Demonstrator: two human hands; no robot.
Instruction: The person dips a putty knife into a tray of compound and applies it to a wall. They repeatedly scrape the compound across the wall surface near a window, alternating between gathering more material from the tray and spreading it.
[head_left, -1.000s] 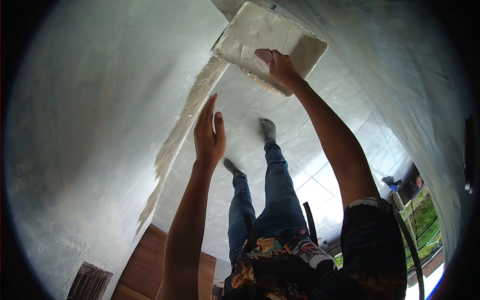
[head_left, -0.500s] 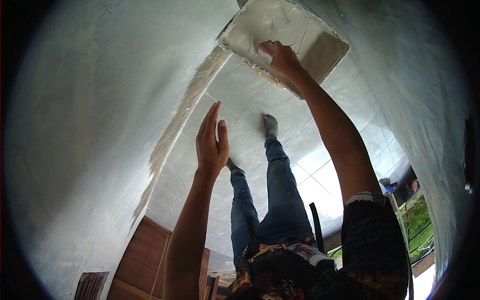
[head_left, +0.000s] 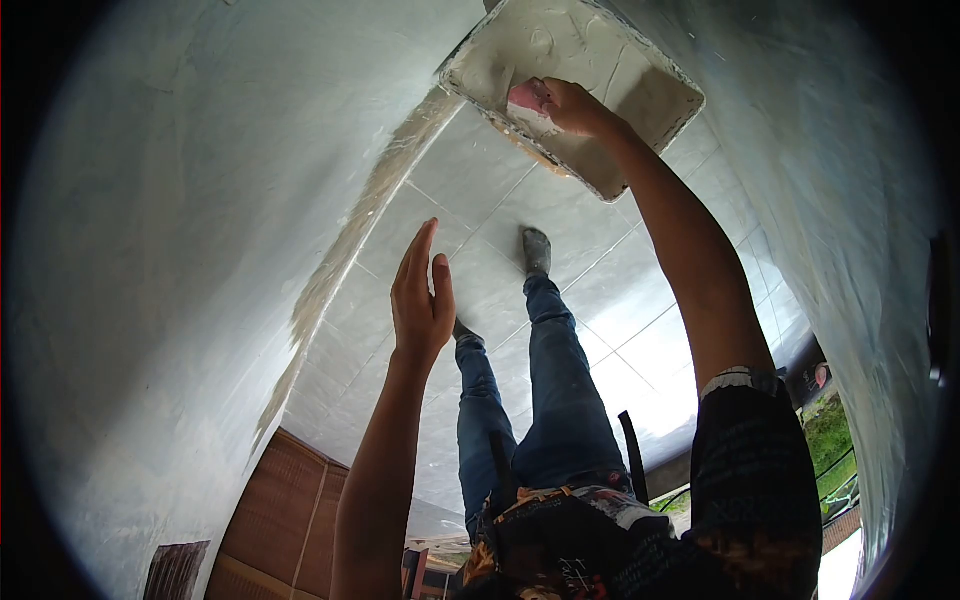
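At the top of the view, a rectangular tray (head_left: 660, 85) holds a thick off-white paste like plaster or filler. My right hand (head_left: 578, 106) reaches over it, fingers closed round a small pinkish-red scraper (head_left: 528, 95) whose lower edge is coated with the paste. The scraper sits over the tray's left side, close to the near rim. My left hand (head_left: 421, 300) is held up over the floor with nothing in it, fingers extended and thumb apart.
On the left rises a pale wall (head_left: 200, 200) with a rough unpainted strip (head_left: 335, 265) along its base. Grey tiles (head_left: 480, 180) cover the floor under my feet. Translucent sheeting (head_left: 800, 180) hangs on the right. Brown panelling (head_left: 275, 505) stands lower left.
My right hand has drawn the scraper a little to the left in the tray, turning at the wrist. The left hand has stayed nearly in place, still extended.
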